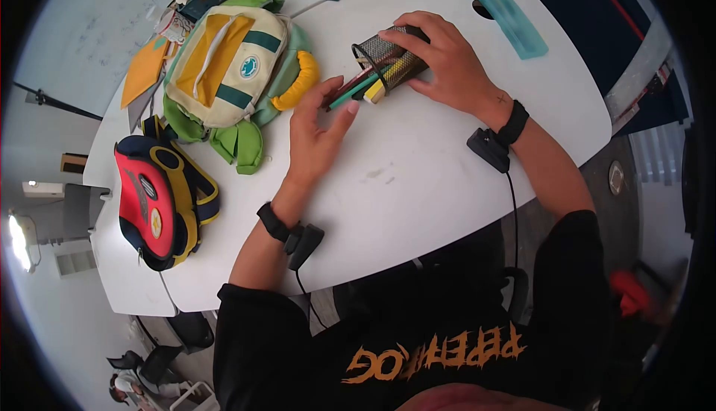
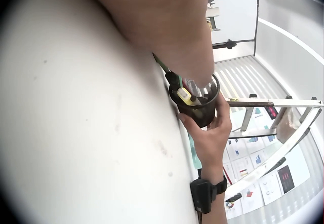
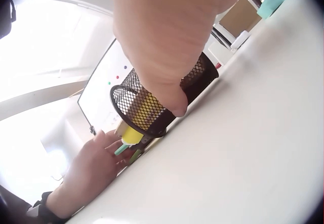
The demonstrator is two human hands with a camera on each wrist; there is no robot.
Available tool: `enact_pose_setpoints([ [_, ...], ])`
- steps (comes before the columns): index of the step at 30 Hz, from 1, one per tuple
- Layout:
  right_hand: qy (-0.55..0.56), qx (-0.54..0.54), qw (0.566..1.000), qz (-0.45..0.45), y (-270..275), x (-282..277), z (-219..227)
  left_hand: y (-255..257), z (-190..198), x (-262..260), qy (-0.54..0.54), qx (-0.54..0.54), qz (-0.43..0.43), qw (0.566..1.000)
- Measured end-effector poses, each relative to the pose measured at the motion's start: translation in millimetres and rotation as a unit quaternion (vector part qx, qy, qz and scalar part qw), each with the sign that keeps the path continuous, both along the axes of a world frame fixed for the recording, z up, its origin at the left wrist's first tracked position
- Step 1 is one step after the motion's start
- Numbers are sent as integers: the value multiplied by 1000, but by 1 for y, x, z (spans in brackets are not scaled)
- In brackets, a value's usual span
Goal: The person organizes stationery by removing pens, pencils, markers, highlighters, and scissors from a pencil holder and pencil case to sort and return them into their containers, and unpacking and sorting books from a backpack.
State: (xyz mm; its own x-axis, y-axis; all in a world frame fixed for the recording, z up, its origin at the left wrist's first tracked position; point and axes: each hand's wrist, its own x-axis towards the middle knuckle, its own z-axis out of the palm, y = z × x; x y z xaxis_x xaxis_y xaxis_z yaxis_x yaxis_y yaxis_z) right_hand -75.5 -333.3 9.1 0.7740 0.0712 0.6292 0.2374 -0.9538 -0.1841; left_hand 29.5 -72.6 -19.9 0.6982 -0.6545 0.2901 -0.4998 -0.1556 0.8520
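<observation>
My right hand (image 1: pixel 451 60) grips a black mesh pen cup (image 3: pixel 200 79), which lies tipped on its side low over the white table (image 1: pixel 418 165). Its mouth faces my left hand (image 1: pixel 317 131). Pens stick out of the mouth, among them a green pen (image 1: pixel 350 95) and a dark red one. A thick yellow item (image 3: pixel 132 136) with a pale end juts out beside them. My left hand's thumb and fingers are spread on either side of the pen ends, close to the cup's rim. In the left wrist view that hand hides part of the pens.
A cream and green backpack (image 1: pixel 261 38) with a yellow lining lies unzipped to the left. Nearer is a red and navy backpack (image 1: pixel 142 195). A translucent teal case (image 1: pixel 507 19) lies at the far right. Orange envelopes (image 1: pixel 144 71) and a grey crate stand at the back left.
</observation>
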Motion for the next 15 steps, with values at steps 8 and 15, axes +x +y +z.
enact_pose_setpoints([
  [8, -77, -118, 990, 9, 17, 3, 5, -3, 8, -6, -42, 5, 5, 999],
  [15, -72, -135, 988, -34, 2, 1, 7, -3, 12, -12, -109, 51, 25, 992],
])
